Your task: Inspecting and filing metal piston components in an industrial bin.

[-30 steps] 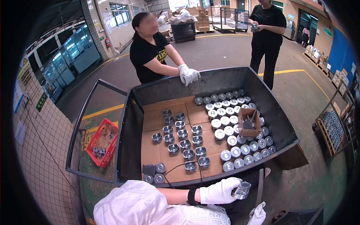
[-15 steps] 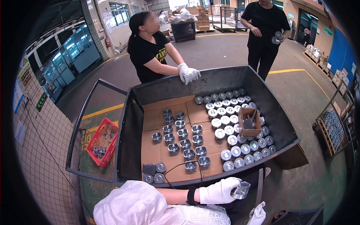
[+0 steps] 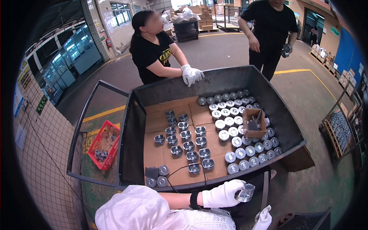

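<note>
My left hand (image 3: 222, 194), in a white glove, pinches a shiny metal piston (image 3: 245, 193) just outside the near side of a dark metal bin (image 3: 184, 83). To its right, my white-gloved right hand (image 3: 262, 219) is closed around the lower end of a long flat file (image 3: 265, 191), which stands nearly upright beside the piston. Inside the bin, rows of pistons (image 3: 186, 135) with their hollow ends up stand on brown cardboard (image 3: 155, 115). Many more pistons (image 3: 233, 132) stand with their flat crowns up on the right. A small cardboard box (image 3: 255, 134) sits on top of these.
Across the bin a person (image 3: 153, 50) rests gloved hands on its rim. Another person (image 3: 270, 34) stands at the far right holding a piston. A red basket (image 3: 103, 147) sits on the floor left of the bin; a trolley (image 3: 339, 130) stands right.
My left hand and the piston have shifted very slightly left; the file stays in my right hand. The person at the far right has lowered the hands and the piston.
</note>
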`<state>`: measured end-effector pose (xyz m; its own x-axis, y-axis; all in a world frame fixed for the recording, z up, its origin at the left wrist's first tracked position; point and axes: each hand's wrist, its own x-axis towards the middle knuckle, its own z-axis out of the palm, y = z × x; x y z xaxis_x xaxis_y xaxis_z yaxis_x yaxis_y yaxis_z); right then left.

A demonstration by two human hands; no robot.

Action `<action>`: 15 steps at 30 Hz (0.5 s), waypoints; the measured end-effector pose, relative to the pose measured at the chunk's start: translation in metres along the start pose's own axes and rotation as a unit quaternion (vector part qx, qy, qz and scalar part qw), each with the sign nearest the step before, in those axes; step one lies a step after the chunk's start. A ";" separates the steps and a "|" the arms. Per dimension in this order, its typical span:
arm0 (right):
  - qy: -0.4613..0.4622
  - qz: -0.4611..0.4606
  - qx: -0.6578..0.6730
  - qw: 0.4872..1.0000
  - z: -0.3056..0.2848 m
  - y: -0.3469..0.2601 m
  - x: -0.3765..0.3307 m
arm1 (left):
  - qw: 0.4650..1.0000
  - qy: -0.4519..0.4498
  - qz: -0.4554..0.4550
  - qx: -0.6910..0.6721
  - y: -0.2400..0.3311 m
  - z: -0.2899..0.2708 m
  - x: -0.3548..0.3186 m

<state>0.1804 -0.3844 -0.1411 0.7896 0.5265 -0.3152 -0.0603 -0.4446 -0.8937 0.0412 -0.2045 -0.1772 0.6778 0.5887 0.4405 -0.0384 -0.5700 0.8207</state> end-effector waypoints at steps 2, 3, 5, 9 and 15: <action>0.005 -0.005 -0.001 1.000 0.000 -0.001 0.000 | 1.000 0.010 0.002 0.002 0.001 -0.001 0.000; 0.011 -0.003 -0.007 1.000 -0.001 -0.001 0.000 | 1.000 0.004 -0.003 0.000 0.002 -0.003 0.002; 0.016 -0.002 -0.014 1.000 -0.002 -0.001 -0.002 | 1.000 -0.007 -0.015 -0.007 0.008 -0.009 0.005; 0.026 -0.008 -0.023 0.999 -0.006 0.002 -0.009 | 0.999 0.016 -0.028 0.004 0.014 -0.008 -0.004; -0.012 -0.069 0.092 0.993 -0.026 0.082 0.028 | 0.998 0.018 -0.037 0.038 0.025 -0.025 0.022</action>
<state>0.2136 -0.4250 -0.2144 0.7839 0.5909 -0.1907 -0.0649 -0.2273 -0.9716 0.0367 -0.1921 -0.1378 0.6498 0.6506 0.3929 0.0686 -0.5650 0.8222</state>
